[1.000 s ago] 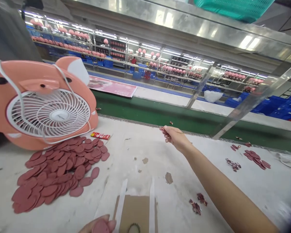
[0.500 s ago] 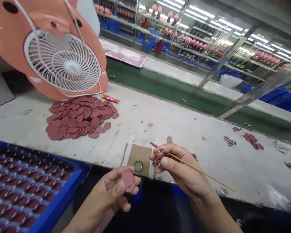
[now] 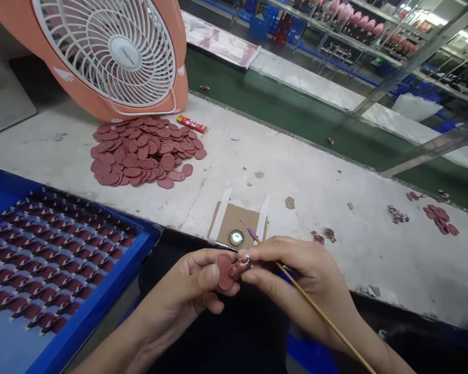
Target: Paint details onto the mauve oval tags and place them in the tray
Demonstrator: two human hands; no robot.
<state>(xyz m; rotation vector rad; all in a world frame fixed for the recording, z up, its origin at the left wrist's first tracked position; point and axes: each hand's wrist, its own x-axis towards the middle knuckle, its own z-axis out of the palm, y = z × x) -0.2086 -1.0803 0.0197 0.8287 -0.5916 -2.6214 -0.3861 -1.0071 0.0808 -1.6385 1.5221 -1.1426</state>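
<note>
Rust-red oval disc [image 3: 225,271], apparently felt, pinched by the left hand [image 3: 179,296] between thumb and fingers, near the middle of the bench. The right hand [image 3: 296,275] grips a bamboo stick [image 3: 320,311] and holds a small pink piece [image 3: 241,267] against the disc, though fingers hide how it sits. The disc looks light and soft, best held by its rim. Just beyond lies a round metal-rimmed badge [image 3: 236,238] on a cardboard square [image 3: 234,218]. Far left, a pile of ovals [image 3: 144,150] fronts a pig-shaped fan [image 3: 120,52]; near left, a blue tray [image 3: 101,306] holds rows of red pieces.
</note>
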